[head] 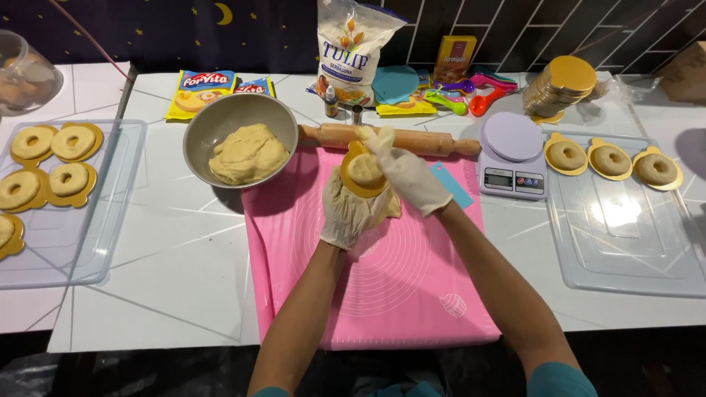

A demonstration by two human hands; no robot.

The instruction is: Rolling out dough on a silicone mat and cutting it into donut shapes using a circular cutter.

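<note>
The left hand (346, 209) cups the gold board (351, 179) holding a dough round (365, 169). The right hand (404, 173) is half-curled with fingertips pressing from 3 o'clock; she'd best press lightly

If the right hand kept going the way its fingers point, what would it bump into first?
Probably the wooden rolling pin. The right hand points up and away over the gold board with the dough; depth is hard to judge, so it might pass above.

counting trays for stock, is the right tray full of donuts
No, the right tray holds only three donuts along its far edge.
</note>
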